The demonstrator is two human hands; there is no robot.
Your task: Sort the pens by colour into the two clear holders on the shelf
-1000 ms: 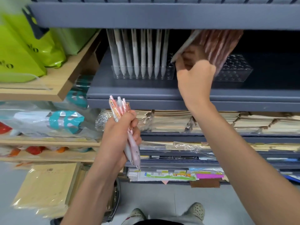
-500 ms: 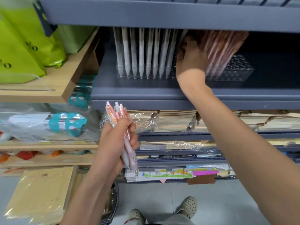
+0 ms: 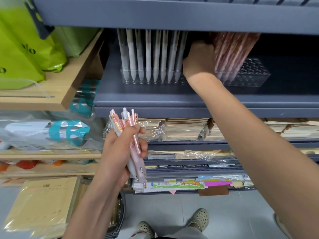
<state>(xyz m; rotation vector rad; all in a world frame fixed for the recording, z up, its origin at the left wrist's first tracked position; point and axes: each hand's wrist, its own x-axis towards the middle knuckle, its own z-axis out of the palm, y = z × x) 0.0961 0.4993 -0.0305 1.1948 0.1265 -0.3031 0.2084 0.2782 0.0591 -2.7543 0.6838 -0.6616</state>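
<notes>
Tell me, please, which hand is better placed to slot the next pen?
Probably the right hand: it sits between the left holder and the right holder, while the left hand grips the pens.

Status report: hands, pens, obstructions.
Left hand grips loose pens. Right hand at the shelf beside pink pens, fingers hidden. White pens upright in left holder, pink leaning in right holder. Upper shelf close above.
</notes>
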